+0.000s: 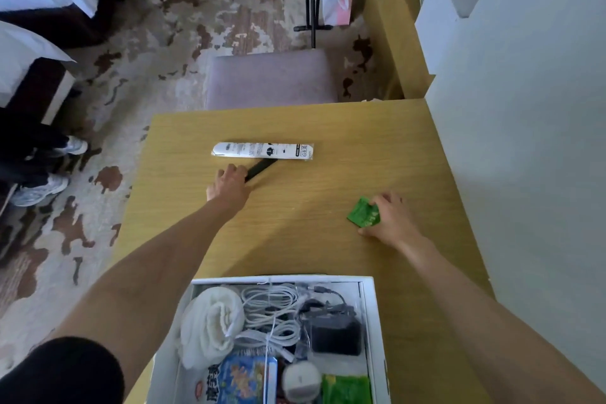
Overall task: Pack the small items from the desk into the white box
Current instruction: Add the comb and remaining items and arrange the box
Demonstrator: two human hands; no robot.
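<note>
On the wooden desk [295, 239], my left hand [229, 185] reaches far forward and grips one end of a slim black item [262, 168]. Just beyond it lies a long white packet [262, 150] with black print. My right hand [392, 218] pinches a small green sachet [363, 214] that lies on the desk at the right. The white box [377, 331] stands open at the near edge. It holds a rolled white towel [210, 325], white cables [272, 311], a black adapter [334, 331], a blue snack pack [242, 380] and another green sachet [346, 389].
A white wall panel [524, 141] borders the desk on the right. A padded stool [270, 80] stands beyond the far edge. Beds are at the far left, and another person's sneakers [42, 190] show on the patterned carpet at the left.
</note>
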